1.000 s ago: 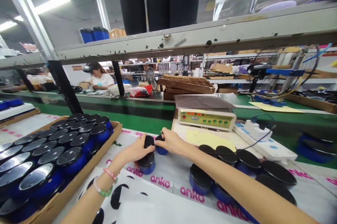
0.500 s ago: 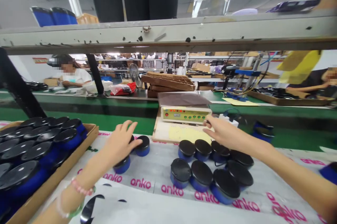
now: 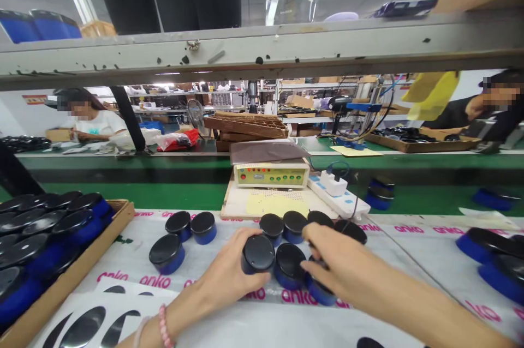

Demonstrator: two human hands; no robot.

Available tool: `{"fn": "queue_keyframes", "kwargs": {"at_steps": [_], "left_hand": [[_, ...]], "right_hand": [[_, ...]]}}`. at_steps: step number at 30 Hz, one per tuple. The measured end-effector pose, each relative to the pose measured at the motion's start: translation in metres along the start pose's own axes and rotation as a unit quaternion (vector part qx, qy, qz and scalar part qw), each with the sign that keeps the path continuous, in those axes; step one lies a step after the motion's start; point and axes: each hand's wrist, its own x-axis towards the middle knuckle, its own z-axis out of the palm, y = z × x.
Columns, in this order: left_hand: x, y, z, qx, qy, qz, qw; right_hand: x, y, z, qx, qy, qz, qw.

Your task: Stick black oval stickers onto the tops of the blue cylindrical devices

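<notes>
My left hand (image 3: 235, 266) is closed around a round blue container with a black top (image 3: 258, 253), thumb on its near side and fingers at the far side. A similar container (image 3: 290, 263) stands directly to its right. My right hand (image 3: 327, 252) hovers over the right part of this group, fingers curled and slightly blurred; what they hold is hidden. Partly under that hand shows another blue container (image 3: 321, 288). Behind stand more black-topped containers (image 3: 295, 225), and a black cable (image 3: 351, 217) runs beside the right hand. Several loose containers (image 3: 167, 252) stand left of my left hand.
A cardboard box (image 3: 118, 239) full of the containers is at left. Behind my hands sit a control box with lit buttons (image 3: 271, 174) and a white power strip (image 3: 339, 198). Black round stickers (image 3: 84, 329) lie in front. A shelf (image 3: 245, 53) crosses above. Two people sit beyond.
My left hand has moved right and taken hold of a container. My right hand has come down from the control box to the containers. The view has turned right.
</notes>
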Motion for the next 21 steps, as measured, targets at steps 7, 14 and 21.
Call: {"fn": "queue_keyframes", "kwargs": {"at_steps": [7, 14, 21], "left_hand": [[-0.013, -0.015, -0.001, -0.009, -0.045, -0.038, 0.998], [0.022, -0.026, -0.006, -0.030, -0.047, -0.012, 0.998], [0.062, -0.017, 0.011, -0.029, -0.034, 0.046, 0.998]], "right_hand": [[0.024, -0.020, 0.032, 0.057, -0.111, -0.035, 0.992], [0.025, -0.016, 0.029, 0.104, -0.130, -0.068, 0.984], [0.027, -0.011, 0.012, 0.153, -0.024, 0.011, 0.988]]}}
